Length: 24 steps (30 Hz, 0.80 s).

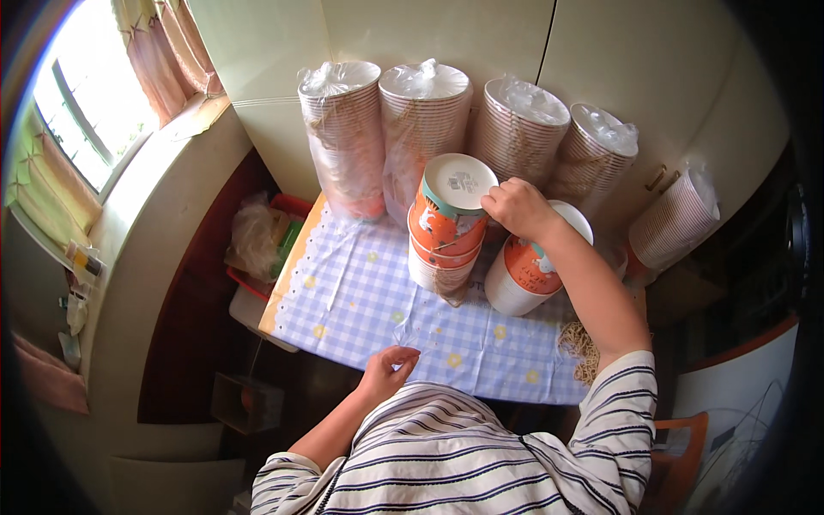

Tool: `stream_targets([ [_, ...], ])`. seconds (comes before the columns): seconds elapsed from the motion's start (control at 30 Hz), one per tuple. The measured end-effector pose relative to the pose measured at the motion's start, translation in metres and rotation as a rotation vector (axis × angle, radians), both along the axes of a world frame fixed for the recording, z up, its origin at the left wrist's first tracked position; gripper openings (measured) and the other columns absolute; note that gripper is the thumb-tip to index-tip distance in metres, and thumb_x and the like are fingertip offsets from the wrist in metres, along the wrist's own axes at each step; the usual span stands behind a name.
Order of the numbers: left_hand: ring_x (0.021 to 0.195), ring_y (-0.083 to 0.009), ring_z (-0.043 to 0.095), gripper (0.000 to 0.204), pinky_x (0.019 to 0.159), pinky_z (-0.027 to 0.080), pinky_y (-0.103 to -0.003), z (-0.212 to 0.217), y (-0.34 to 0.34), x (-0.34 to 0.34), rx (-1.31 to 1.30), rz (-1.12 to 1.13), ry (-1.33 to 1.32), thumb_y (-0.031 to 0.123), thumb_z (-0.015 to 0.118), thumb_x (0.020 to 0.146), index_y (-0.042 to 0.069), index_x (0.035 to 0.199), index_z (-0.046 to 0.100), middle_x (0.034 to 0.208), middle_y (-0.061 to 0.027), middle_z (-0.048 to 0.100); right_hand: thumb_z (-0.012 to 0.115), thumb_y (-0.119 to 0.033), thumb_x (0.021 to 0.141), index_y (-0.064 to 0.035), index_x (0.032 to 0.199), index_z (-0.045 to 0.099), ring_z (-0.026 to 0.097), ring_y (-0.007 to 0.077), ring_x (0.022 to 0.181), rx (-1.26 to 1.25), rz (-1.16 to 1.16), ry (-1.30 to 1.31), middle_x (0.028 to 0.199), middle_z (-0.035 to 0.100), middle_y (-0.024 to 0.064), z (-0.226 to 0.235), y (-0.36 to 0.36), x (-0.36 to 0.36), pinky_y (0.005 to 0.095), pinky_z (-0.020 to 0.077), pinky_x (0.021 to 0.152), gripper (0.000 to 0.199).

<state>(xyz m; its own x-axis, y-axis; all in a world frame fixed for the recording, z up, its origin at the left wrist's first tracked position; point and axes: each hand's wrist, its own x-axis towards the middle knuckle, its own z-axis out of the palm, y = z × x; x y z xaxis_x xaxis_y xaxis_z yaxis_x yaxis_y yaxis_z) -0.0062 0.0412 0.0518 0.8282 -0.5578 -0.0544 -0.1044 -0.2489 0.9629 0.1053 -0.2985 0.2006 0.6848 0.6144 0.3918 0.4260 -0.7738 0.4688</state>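
Observation:
A short stack of orange-and-white paper buckets (448,225) stands on the table, the top one bottom up with its pale base showing. Against the edge of that base, my right hand (519,208) is closed, its fingertips at the rim. Beneath my right wrist another orange-and-white paper bucket (525,273) leans slightly; my forearm hides part of it. Thin tan twine (453,296) hangs low on the first stack. My left hand (390,371) is over the table's near edge, thumb and fingers pinched together; whatever is between them is too small to make out.
Several tall stacks of paper buckets in clear plastic bags (343,142) line the back, before pale cabinet doors (412,30). A heap of tan twine (582,350) lies at the table's right. The table wears a blue checked cloth (369,292). A red crate (290,206) stands left.

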Motion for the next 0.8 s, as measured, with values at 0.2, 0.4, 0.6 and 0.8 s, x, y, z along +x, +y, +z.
stream_targets([
  [0.2,0.078,-0.0147,0.062,0.014,0.070,0.050,-0.027,-0.005,0.001,-0.001,0.024,-0.003,0.016,0.006,0.062,0.085,0.001,0.097,0.067,0.087,-0.0096,0.065,0.054,-0.010,0.074,-0.0107,0.070,0.051,0.059,0.0207,0.065,-0.010,0.006,0.044,0.068,0.056,0.0051,-0.011,0.000,0.008,0.0326,0.0468,0.063,0.005],
  [0.4,0.078,-0.0143,0.062,0.014,0.069,0.049,-0.026,-0.012,0.001,-0.001,0.022,-0.003,0.030,0.007,0.062,0.085,0.001,0.098,0.067,0.087,-0.0095,0.065,0.053,-0.010,0.075,-0.0106,0.069,0.052,0.059,0.0209,0.066,-0.011,0.004,0.065,0.068,0.056,0.0053,-0.019,0.002,0.010,0.0326,0.0470,0.063,0.006],
  [0.6,0.077,-0.0146,0.062,0.014,0.069,0.049,-0.027,-0.012,-0.001,0.000,0.028,-0.012,0.022,0.007,0.062,0.085,0.001,0.098,0.067,0.086,-0.0093,0.065,0.053,-0.010,0.075,-0.0106,0.069,0.052,0.059,0.0210,0.066,-0.001,0.012,0.067,0.068,0.057,0.0052,-0.022,0.002,0.012,0.0325,0.0471,0.064,0.007],
  [0.8,0.077,-0.0144,0.062,0.014,0.070,0.049,-0.026,-0.013,-0.002,0.000,0.033,-0.027,0.012,0.006,0.062,0.085,0.002,0.098,0.067,0.085,-0.0092,0.065,0.053,-0.011,0.075,-0.0105,0.069,0.053,0.059,0.0209,0.067,-0.007,-0.005,0.085,0.068,0.057,0.0052,-0.024,0.003,0.011,0.0324,0.0472,0.064,0.007],
])
